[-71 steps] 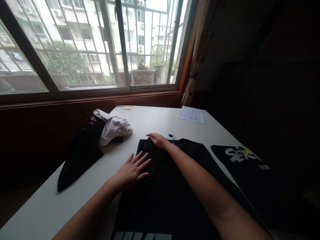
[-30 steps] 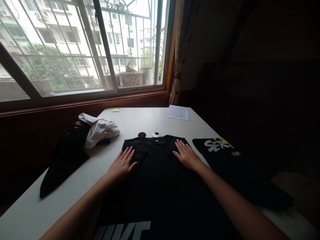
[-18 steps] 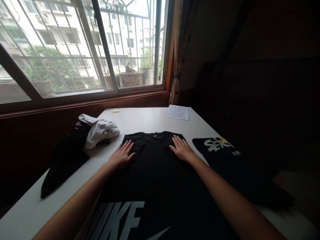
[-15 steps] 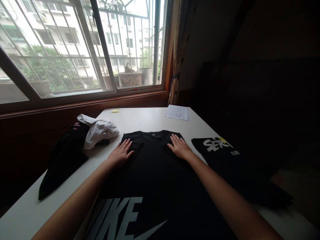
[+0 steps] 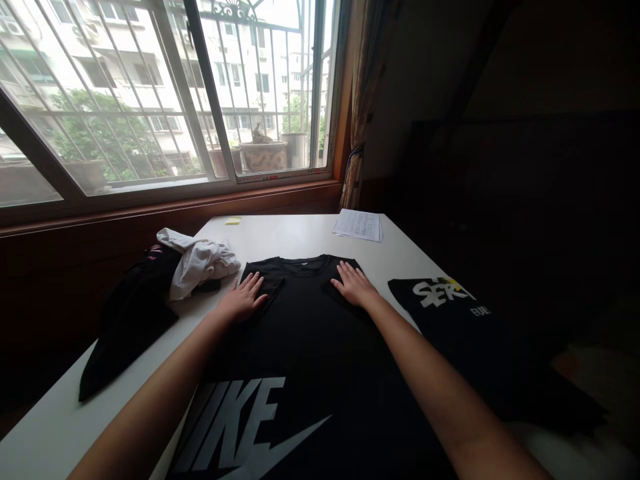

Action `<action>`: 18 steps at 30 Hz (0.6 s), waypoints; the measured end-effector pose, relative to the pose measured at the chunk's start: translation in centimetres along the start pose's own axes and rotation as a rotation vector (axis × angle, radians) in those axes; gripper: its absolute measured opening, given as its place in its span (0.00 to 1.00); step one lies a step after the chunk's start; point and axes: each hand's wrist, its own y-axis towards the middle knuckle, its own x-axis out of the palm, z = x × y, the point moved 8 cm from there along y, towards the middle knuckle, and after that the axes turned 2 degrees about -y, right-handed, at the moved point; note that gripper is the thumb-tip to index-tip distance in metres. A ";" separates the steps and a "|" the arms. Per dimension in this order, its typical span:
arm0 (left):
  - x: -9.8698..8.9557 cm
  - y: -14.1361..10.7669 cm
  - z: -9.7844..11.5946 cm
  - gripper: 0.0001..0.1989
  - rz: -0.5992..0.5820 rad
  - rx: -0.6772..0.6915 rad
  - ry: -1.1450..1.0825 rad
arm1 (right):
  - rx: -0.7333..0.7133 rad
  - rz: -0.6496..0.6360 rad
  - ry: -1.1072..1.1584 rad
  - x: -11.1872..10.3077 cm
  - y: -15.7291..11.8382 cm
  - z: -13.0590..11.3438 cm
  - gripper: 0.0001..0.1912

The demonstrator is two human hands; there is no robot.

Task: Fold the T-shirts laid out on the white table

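Black fabric is found spread face up beneath 2 bare hands: a black T-shirt point(image 5: 320, 347), laid on the white table point(image 5: 285, 233) with its collar point(image 5: 305, 271) beyond and between the fingertips. Large grey lettering point(image 5: 243, 417) is noted nearer the body than either hand, between the forearms. The lower end of the shirt is cut off by the bottom of the view.

The left hand point(image 5: 241, 299) is placed palm down on the shirt's left shoulder area, fingers slightly parted, thumb turned inward. The right hand point(image 5: 354, 283) is placed likewise on the opposite shoulder area, its fingers closer together. Nothing is seen to be gripped by either hand; whether firm pressure is applied cannot be told.

To the left of the left hand, a crumpled white garment point(image 5: 203, 263) is rested against a dark garment point(image 5: 133, 327). To the right of the right hand, a dark printed garment point(image 5: 450, 327) is laid, its far side lost in shadow. Beyond the hands, a yellow note point(image 5: 233, 221) and paper sheets point(image 5: 358, 225) are observed.

The step in hand is judged to be the flattening of the upper shirt. For the next move, even contact by both palms appears to be called for, and any lift should be made without the cloth being dragged.
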 end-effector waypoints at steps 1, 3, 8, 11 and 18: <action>-0.2 0.2 0.1 0.37 0.011 0.006 0.014 | -0.002 0.001 0.000 0.0 0.1 0.0 0.44; -0.8 0.8 0.7 0.36 0.052 0.025 0.033 | -0.004 0.004 0.001 0.0 0.1 0.0 0.44; -1.4 3.0 2.7 0.34 0.123 0.020 -0.006 | -0.007 0.011 -0.003 0.2 0.2 0.1 0.45; -0.5 3.9 3.3 0.34 0.085 -0.025 -0.035 | -0.008 0.013 -0.007 0.3 0.3 0.2 0.46; 0.5 4.0 2.9 0.33 0.041 -0.062 -0.046 | -0.002 0.024 -0.010 0.5 0.4 0.3 0.47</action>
